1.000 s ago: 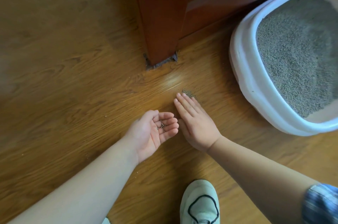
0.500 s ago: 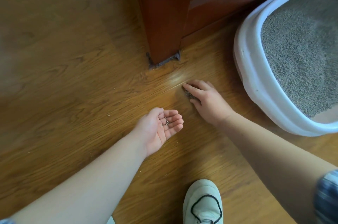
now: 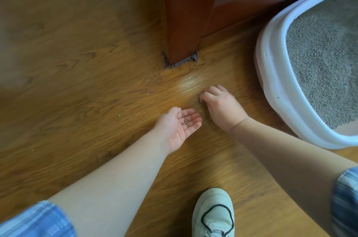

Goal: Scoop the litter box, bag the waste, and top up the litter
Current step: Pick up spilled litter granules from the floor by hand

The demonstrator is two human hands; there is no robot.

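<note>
A white litter box (image 3: 271, 81) filled with grey litter (image 3: 321, 58) stands on the wooden floor at the right. My left hand (image 3: 178, 126) lies palm up just above the floor, cupping a few grey litter grains (image 3: 185, 121) on its fingers. My right hand (image 3: 220, 105) is palm down beside it, between it and the box, fingers curled onto the floor over spilled grains (image 3: 202, 102) at the fingertips.
A reddish-brown wooden cabinet (image 3: 186, 14) rises at the top centre, its corner foot meeting the floor (image 3: 77, 81) just beyond my hands. Stray litter specks dot the boards. My pale green shoe (image 3: 213, 215) is at the bottom centre.
My right hand slid forward over the small pile of spilled litter and curled its fingers around it, then drew back toward my left palm. The left hand stayed cupped in place.
</note>
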